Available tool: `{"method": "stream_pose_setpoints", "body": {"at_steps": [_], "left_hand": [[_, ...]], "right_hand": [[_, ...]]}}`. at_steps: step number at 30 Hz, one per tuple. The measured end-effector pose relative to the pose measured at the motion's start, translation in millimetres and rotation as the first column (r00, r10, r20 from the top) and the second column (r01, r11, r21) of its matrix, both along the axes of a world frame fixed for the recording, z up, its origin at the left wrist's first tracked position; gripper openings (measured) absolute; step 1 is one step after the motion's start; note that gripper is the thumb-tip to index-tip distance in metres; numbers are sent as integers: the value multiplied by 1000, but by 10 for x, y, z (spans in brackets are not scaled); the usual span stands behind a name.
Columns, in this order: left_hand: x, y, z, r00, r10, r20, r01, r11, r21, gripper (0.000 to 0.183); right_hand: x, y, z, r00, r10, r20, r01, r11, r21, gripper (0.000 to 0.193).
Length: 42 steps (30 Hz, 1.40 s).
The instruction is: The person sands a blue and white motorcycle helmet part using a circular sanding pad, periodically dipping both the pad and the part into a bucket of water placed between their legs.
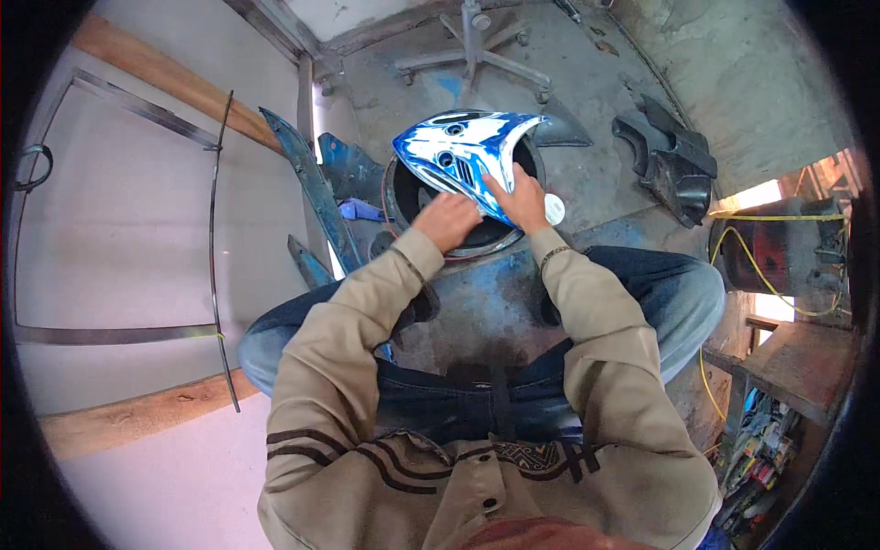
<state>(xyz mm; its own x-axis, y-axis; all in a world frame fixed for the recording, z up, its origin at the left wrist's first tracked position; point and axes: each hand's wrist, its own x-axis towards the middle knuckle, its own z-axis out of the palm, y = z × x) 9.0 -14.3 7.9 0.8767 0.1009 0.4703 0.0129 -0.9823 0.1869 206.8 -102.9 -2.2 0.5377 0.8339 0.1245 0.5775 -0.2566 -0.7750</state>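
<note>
**Moulded panel, blue and white, worked by hand over a round black tub**

Location: far from the seated person's lap, above the mouth of the tub on the grey floor; whether the panel rests on the rim cannot be told.

Hands: close together at the panel's near edge. Right hand clamped on the right part of that edge, thumb over the upper face. Left hand just to its left, fingers curled against the edge; whether it grips the edge or some small item cannot be told.

Handling, as judged: best kept steady by a firm right-hand hold, with pressure spread along the edge rather than on the thin far-right tip. Left-hand strokes should be short and even, following the curve. Glossy face to be kept from scraping the rim; slots and round openings call for lighter contact.

Markings: no legible lettering on the panel. White disc, right of the right hand: faint marks, too small to read. Beige shirt: dark stripes and a geometric motif.
</note>
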Motion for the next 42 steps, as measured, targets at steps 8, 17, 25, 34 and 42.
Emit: {"method": "stream_pose_setpoints", "body": {"at_steps": [8,17,25,34,42], "left_hand": [[-112,402,-153,960,278,-40,-276,960,36,13],[-288,680,31,909,391,-143,-391,920,34,12],[-53,224,61,999,6,-50,-6,1000,2,13],[-176,1260,342,770,631,-94,-532,552,-642,37],[-139,960,-130,334,941,-47,291,-150,-945,46]], "right_hand": [[70,34,-118,1000,9,-11,-10,999,-41,66],[-15,-25,106,999,31,-40,-32,999,-35,69],[-18,-19,36,1000,-5,-4,5,999,-39,68],[76,26,-84,999,24,-40,-26,998,-55,76],[70,33,-131,999,27,-17,-27,1000,0,73]]}}
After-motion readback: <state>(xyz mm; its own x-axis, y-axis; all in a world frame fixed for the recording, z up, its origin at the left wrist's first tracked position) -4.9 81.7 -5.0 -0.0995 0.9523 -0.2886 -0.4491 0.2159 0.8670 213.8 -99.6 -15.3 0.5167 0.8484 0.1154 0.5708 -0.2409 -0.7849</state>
